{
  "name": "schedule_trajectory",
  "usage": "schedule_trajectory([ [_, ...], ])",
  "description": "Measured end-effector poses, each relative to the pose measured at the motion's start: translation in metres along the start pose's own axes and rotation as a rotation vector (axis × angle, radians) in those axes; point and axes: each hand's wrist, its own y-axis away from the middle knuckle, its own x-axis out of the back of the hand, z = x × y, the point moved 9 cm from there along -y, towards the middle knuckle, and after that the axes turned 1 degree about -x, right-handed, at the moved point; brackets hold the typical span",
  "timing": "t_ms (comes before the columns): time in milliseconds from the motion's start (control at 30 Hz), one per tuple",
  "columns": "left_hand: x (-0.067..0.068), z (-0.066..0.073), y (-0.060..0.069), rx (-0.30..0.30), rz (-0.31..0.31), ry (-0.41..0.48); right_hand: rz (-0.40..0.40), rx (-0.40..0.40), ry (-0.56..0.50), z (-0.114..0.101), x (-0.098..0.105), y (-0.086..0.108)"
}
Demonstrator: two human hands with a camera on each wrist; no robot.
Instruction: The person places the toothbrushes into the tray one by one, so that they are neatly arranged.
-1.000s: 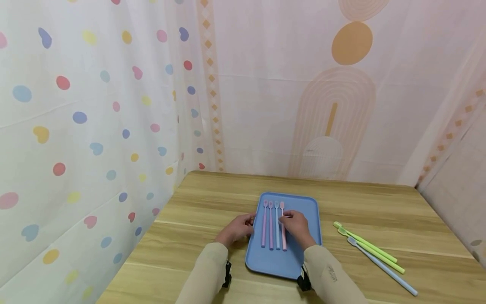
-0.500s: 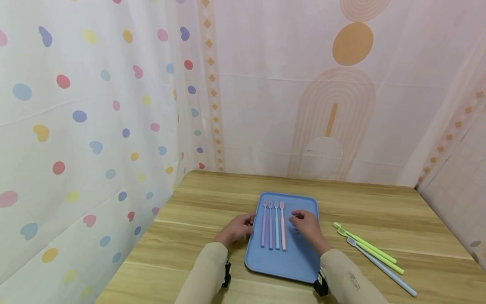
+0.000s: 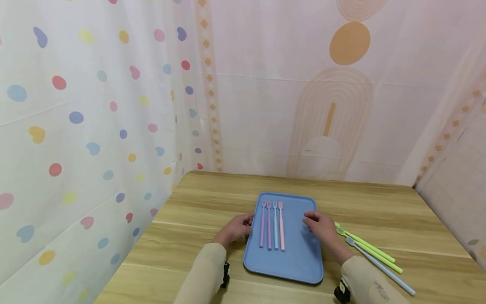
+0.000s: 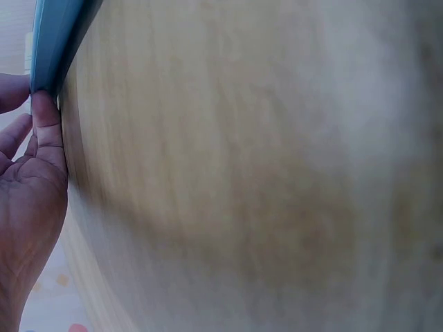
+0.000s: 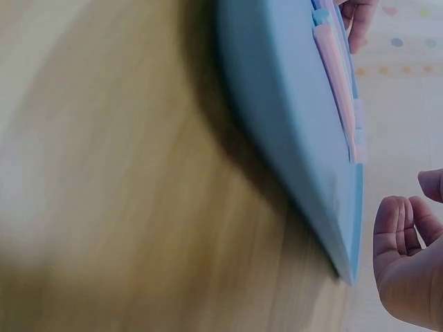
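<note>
My left hand grips the left rim of the blue tray; in the left wrist view a fingertip touches the rim. Side by side on the tray lie two purple toothbrushes, a light blue toothbrush and a pink toothbrush, heads pointing away. Over the tray's right edge hovers my right hand, its fingers loosely curled around nothing. The right wrist view shows that hand apart from the tray.
Right of the tray, two green toothbrushes and a blue toothbrush lie slanted on the wooden table. Patterned curtains hang behind and to the left.
My right hand has let go of the pink toothbrush and moved right, to the tray's right edge. The left hand stays at the left rim.
</note>
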Motion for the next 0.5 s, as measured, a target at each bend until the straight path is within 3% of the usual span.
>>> schedule_trajectory([
  [133,0.000,0.001,0.001,0.001,0.000,0.010,-0.011,0.016,0.015,0.004,0.015,0.006],
  [500,-0.002,0.003,0.002,-0.020,-0.008,0.021,-0.036,0.064,0.190,0.016,0.061,0.030],
])
